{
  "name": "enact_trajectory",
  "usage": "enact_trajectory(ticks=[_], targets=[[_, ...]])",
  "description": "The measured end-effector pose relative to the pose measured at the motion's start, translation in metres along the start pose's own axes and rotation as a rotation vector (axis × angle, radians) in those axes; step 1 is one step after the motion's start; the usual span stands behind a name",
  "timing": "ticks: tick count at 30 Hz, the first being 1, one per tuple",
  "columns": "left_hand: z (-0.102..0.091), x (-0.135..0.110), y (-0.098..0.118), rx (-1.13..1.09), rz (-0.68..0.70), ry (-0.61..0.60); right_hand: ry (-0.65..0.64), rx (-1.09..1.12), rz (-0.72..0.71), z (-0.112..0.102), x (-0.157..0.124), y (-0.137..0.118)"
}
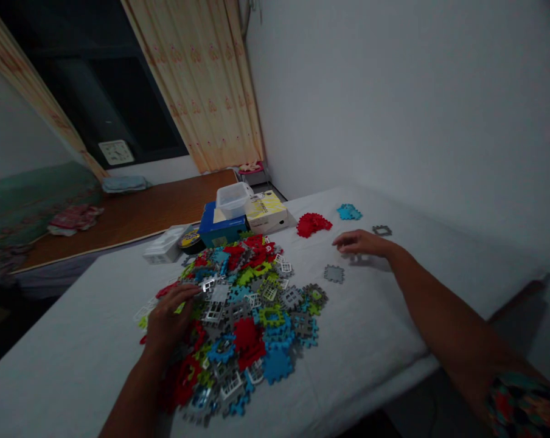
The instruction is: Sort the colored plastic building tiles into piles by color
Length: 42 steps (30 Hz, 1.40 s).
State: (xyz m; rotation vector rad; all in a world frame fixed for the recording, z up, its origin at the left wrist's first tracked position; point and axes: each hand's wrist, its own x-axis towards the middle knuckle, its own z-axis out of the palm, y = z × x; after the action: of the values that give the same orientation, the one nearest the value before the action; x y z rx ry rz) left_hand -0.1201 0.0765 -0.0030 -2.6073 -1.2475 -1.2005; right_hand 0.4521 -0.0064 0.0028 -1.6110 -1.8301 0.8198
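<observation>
A heap of red, blue, green, grey and white interlocking pieces (252, 316) lies on a white table (370, 340). My left hand (170, 316) rests on the heap's left side, its fingers pinched on a white window-frame piece (207, 283). My right hand (359, 242) hovers low over the table to the right with its fingers stretched out and nothing in it. Near it lie a small red pile (312, 224), a small blue pile (348, 212), a grey frame piece (382, 230) and a flat grey piece (334, 274).
Behind the heap stand a blue box (220, 230) with a clear plastic tub (233, 199) on it, a yellow and white box (266, 210), a white box (166, 246) and a dark round tin (191, 239). A wooden platform (133, 214) and a curtain (202, 85) lie beyond. A wall stands to the right.
</observation>
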Motion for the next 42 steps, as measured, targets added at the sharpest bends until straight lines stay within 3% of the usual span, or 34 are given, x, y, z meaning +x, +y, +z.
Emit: enact_trajectory(ticks=[2,4,7,13,16,18,21,23,28,30,32,34,35,39,42], targets=[[0.0,0.0,-0.001,0.005,-0.001,-0.008,-0.264,-0.011,-0.095,0.02,0.005,-0.018],[-0.001,0.0,-0.002,0.013,-0.003,-0.004,-0.37,-0.083,-0.172,0.034,0.009,-0.026],[-0.001,0.0,-0.002,0.017,0.002,0.008,-0.363,-0.175,-0.2,0.04,0.012,-0.025],[-0.002,0.001,0.001,0.012,0.02,-0.02,-0.256,-0.096,-0.008,0.019,0.008,0.001],[-0.001,0.001,0.001,0.008,0.02,-0.02,-0.047,-0.024,0.08,-0.002,0.0,0.021],[-0.001,0.001,0.0,0.012,0.016,-0.016,0.272,0.011,0.184,-0.02,-0.005,0.038],[0.0,0.001,-0.001,0.023,0.014,-0.002,0.855,-0.013,0.444,-0.044,-0.015,0.068],[0.0,0.001,-0.001,0.024,0.015,0.013,1.075,-0.109,0.618,-0.054,-0.021,0.086],[0.0,0.002,0.003,0.013,-0.005,-0.001,1.081,-0.255,0.809,-0.052,-0.033,0.11],[0.0,0.002,0.005,0.011,-0.016,0.002,1.119,-0.28,0.803,-0.048,-0.033,0.108],[-0.001,0.002,0.008,0.003,-0.019,0.009,1.173,-0.323,0.702,-0.044,-0.028,0.098],[-0.001,0.002,0.01,-0.01,-0.025,0.016,1.124,-0.344,0.569,-0.04,-0.02,0.076],[-0.001,0.002,0.01,-0.017,-0.027,0.02,1.029,-0.334,0.508,-0.036,-0.014,0.061],[0.001,0.001,0.009,-0.029,-0.038,0.017,0.374,-0.302,0.171,-0.004,0.011,-0.018],[0.001,0.001,0.009,-0.024,-0.047,0.017,0.027,-0.359,-0.132,0.036,0.026,-0.076]])
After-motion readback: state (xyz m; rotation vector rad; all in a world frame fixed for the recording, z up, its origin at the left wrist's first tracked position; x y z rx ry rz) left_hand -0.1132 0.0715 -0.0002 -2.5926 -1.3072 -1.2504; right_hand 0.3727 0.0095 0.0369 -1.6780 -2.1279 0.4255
